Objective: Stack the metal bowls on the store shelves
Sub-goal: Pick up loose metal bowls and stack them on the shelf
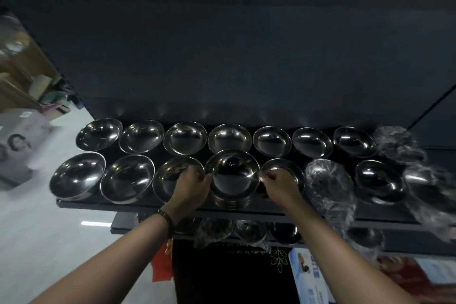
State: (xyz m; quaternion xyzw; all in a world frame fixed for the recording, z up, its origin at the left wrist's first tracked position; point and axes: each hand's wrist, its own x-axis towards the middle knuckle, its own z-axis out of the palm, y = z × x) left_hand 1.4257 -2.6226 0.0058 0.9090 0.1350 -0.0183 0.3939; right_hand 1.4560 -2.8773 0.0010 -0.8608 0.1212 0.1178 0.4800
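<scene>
As fingers (203, 177) grip opposite sides—bowl stack (232, 175) sits between.

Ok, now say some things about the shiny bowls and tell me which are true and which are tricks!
1. The left hand and the right hand both grip the stack of bowls in the front row. True.
2. The bowls on the shelf are wooden. False: they are shiny metal.
3. A wrapped bowl in clear plastic sits to the right of the stack. True.
4. The left wrist is bare. False: it wears a dark bracelet.
</scene>
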